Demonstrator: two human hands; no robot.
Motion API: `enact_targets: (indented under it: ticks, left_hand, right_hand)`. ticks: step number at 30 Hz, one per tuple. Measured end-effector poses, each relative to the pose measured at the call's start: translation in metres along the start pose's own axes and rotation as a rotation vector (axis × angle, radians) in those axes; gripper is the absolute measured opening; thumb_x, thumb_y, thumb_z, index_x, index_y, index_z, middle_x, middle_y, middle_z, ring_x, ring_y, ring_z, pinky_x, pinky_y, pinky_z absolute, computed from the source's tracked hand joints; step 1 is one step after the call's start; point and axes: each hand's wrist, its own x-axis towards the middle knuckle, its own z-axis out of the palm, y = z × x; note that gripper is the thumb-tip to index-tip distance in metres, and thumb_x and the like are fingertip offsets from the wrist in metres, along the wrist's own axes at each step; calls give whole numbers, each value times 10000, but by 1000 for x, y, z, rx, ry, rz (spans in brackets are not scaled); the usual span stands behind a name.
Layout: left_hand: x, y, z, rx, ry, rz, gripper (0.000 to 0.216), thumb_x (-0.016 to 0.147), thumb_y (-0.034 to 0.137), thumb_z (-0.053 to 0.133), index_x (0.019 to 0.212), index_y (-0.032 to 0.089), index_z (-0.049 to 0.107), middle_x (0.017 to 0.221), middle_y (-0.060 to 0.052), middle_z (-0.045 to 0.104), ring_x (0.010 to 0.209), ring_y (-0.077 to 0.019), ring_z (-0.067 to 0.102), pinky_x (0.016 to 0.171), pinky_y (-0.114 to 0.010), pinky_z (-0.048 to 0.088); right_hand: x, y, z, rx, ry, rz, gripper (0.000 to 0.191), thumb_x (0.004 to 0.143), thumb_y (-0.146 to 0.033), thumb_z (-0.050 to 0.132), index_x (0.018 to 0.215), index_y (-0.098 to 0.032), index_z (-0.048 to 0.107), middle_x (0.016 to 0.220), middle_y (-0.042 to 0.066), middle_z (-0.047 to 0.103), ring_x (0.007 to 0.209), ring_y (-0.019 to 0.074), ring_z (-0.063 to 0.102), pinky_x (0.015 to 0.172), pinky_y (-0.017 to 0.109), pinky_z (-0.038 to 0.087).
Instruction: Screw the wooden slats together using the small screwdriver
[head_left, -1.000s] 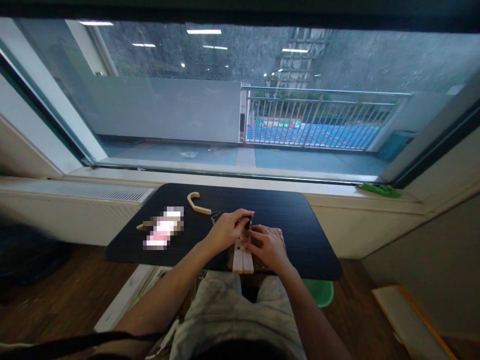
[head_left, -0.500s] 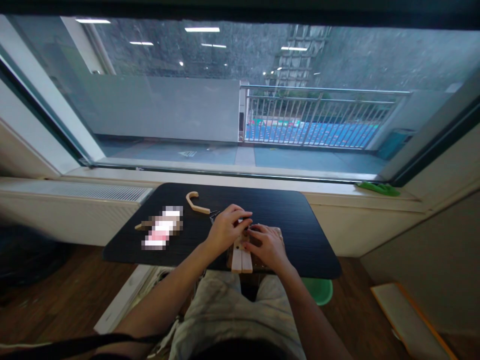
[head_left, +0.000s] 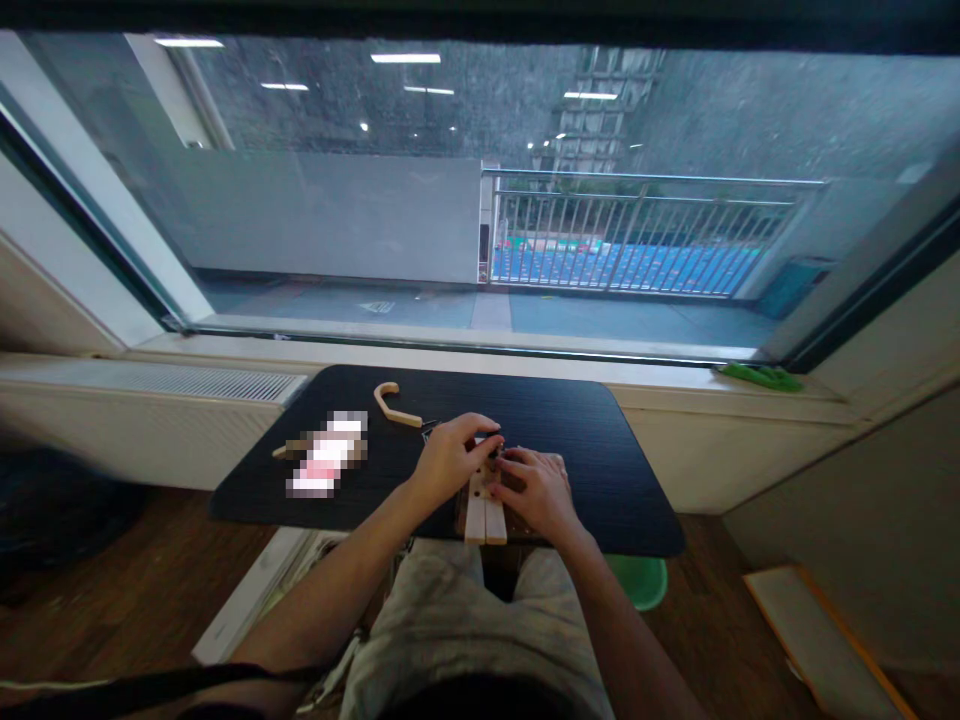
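Two pale wooden strips [head_left: 486,522] with dark holes lie side by side near the front edge of the black table. They rest on a brown piece [head_left: 517,525], mostly covered by my hands. Over the far end of the strips, my left hand [head_left: 456,455] is closed, thumb and fingers pinched together; whatever they grip is too small to name. From the right, my right hand [head_left: 538,487] grips the strips, its thumb on top and bent fingers farther along. Left of my left hand sit a pale wooden hook [head_left: 395,408] and small dark metal pieces [head_left: 430,428].
A pixelated patch covers an item [head_left: 328,458] on the left of the black table [head_left: 600,470]. The window sill with a green cloth [head_left: 761,377] borders the table's far side. A green basin [head_left: 637,580] stands below on the right, and a radiator [head_left: 150,420] at left.
The fingers of my left hand have shifted slightly at the far end of the strips, and more of the spot there shows. My right hand stays in place.
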Motion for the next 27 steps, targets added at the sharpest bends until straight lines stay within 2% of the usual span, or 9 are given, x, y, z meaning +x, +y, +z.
enact_targets:
  ticks: [9, 14, 21, 27]
  left_hand:
    - [2, -4, 2, -25, 56, 60, 86, 871, 180, 656, 932, 181, 717, 963, -62, 718, 777, -157, 663, 647, -251, 532]
    - [1, -3, 2, 4, 45, 74, 98, 875, 185, 660, 957, 179, 712, 887, -36, 669, 650, -117, 595, 619, -244, 506]
    - [0, -2, 0, 88, 35, -11, 102, 840, 193, 688, 936, 185, 656, 763, 26, 640, 579, -99, 539, 578, -223, 450]
    - [1, -1, -1, 75, 20, 9, 55, 840, 187, 669, 889, 182, 646, 713, 41, 597, 552, -90, 513, 553, -218, 422]
  right_hand:
    - [-1, 2, 1, 10, -1, -6, 350, 822, -416, 740, 1160, -330, 726, 1268, 49, 670, 1183, 271, 591, 1012, 427, 436]
    - [-1, 1, 1, 9, -7, -4, 352, 832, -435, 722, 1166, -320, 725, 1263, 54, 671, 1190, 273, 583, 1025, 432, 426]
    - [0, 0, 1, 19, -11, 3, 345, 834, -433, 722, 1166, -342, 721, 1265, 42, 668, 1193, 267, 581, 1029, 431, 426]
    - [0, -1, 1, 23, -9, 15, 348, 823, -430, 735, 1160, -343, 723, 1273, 41, 666, 1196, 269, 581, 1031, 437, 427]
